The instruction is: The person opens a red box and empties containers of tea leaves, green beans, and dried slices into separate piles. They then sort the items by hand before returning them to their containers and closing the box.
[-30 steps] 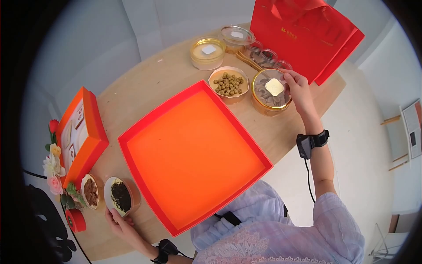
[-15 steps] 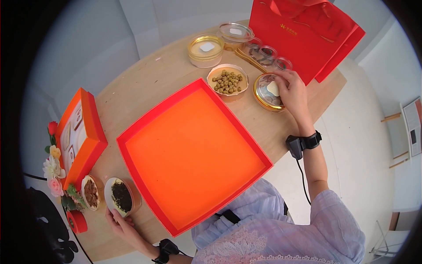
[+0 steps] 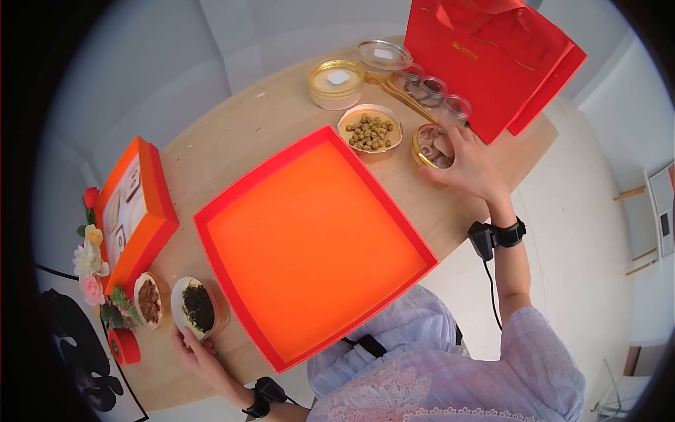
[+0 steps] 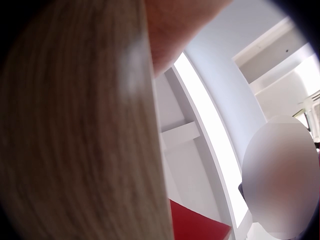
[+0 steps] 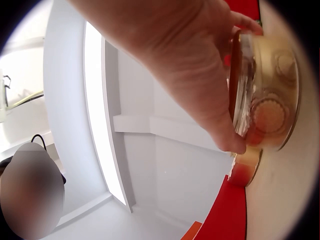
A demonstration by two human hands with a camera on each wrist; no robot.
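Note:
My right hand spans the top of a round clear tub with a gold rim. Its thumb and fingers press on opposite sides, and the hand covers part of the top. Pale brown pieces show inside; the right wrist view shows a round ridged one through the clear side. At the lower left, my left hand rests loosely against the near rim of a tub with dark shreds. The left wrist view shows only a sliver of that hand beside the wooden table edge.
A large red-rimmed orange box tray lies in the middle. Around it are a tub of green-brown balls, a lidded tub, wooden tongs, small jars, a red bag, a brown-topped tub, an upright orange box and flowers.
My right hand has gone from the far right edge of the gold-rimmed tub to spanning its top, thumb on the near side. The left hand stays at the dark-shred tub.

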